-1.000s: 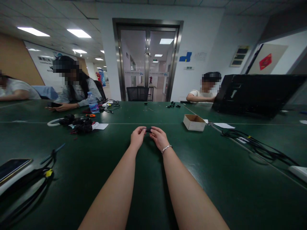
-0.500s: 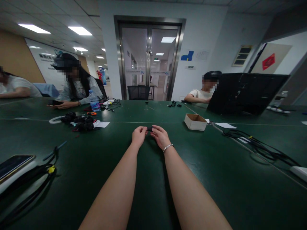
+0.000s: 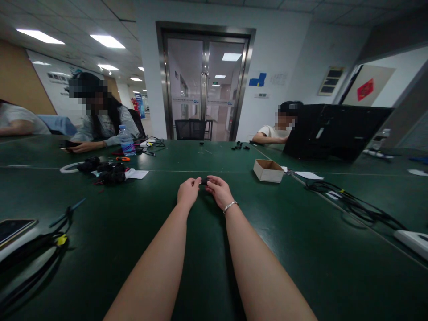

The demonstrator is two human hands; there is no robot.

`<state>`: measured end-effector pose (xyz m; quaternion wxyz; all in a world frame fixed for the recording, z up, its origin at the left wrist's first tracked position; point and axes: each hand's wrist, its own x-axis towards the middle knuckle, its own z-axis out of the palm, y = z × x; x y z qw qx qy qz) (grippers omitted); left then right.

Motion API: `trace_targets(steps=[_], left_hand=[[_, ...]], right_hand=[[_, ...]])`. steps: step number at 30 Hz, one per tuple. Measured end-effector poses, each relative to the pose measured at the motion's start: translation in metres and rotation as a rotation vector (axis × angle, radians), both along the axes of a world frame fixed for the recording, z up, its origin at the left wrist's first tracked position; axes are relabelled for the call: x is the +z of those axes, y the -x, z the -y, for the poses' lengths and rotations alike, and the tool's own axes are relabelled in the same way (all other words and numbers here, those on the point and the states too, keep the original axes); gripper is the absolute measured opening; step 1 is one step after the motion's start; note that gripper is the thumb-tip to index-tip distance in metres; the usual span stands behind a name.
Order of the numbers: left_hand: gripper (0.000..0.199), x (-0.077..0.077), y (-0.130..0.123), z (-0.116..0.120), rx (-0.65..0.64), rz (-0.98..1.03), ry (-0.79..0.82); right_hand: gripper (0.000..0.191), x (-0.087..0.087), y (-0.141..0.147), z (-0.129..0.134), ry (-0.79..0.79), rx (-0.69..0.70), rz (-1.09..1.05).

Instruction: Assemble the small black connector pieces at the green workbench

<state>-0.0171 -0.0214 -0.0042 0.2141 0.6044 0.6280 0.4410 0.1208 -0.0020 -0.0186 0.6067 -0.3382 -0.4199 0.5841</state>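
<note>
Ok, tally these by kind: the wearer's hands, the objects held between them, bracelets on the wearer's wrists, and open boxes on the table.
Left hand and right hand: 2
Small dark object, held: 1
Silver bracelet: 1
Open box: 1
Total: 5

Metal-framed glass doors [image 3: 187, 73] stand in a white wall [image 3: 281, 44] — black chair [image 3: 190, 130] before them, ceiling lights [image 3: 107, 41] glowing left.

Between the left hand [image 3: 188, 192] and right hand [image 3: 221, 192], a small black object [image 3: 204, 182] is held. Farther right, a rectangular white cardboard box [image 3: 267, 174] is set on the green table [image 3: 284, 236].
</note>
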Motion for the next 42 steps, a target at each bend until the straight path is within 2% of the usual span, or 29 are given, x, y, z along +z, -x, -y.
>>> trace_targets(steps=[7,12,15,17,20,22,24,28,34,42], left_hand=[[0.055,0.011,0.0,0.006,0.046,-0.008,0.089],[0.059,0.013,0.0,0.009,0.054,-0.018,0.069],[0.052,0.008,-0.001,0.006,0.041,0.016,0.01],[0.041,0.004,-0.002,0.003,0.004,0.063,-0.058],[0.016,-0.003,-0.004,-0.003,-0.137,0.175,-0.189],[0.017,-0.007,-0.005,-0.007,-0.217,0.235,-0.246],[0.027,-0.01,-0.005,-0.011,-0.22,0.275,-0.213],[0.041,-0.014,-0.004,-0.016,-0.138,0.314,-0.068],[0.039,-0.014,-0.002,-0.017,-0.093,0.316,-0.084],[0.038,-0.012,-0.002,-0.015,-0.118,0.337,-0.058]], right_hand=[[0.027,0.003,-0.001,0.002,-0.008,0.064,0.006],[0.023,0.011,-0.002,0.009,0.032,0.089,-0.018],[0.018,0.015,-0.002,0.012,0.065,0.075,-0.039],[0.015,0.017,-0.002,0.012,0.091,0.053,-0.055],[0.013,0.018,-0.002,0.011,0.13,-0.009,-0.081],[0.013,0.018,-0.001,0.011,0.144,-0.046,-0.092],[0.013,0.019,-0.001,0.011,0.147,-0.059,-0.094],[0.011,0.02,-0.001,0.013,0.129,-0.028,-0.075],[0.009,0.02,-0.001,0.013,0.115,-0.032,-0.044],[0.009,0.019,-0.002,0.012,0.103,-0.033,-0.053]])
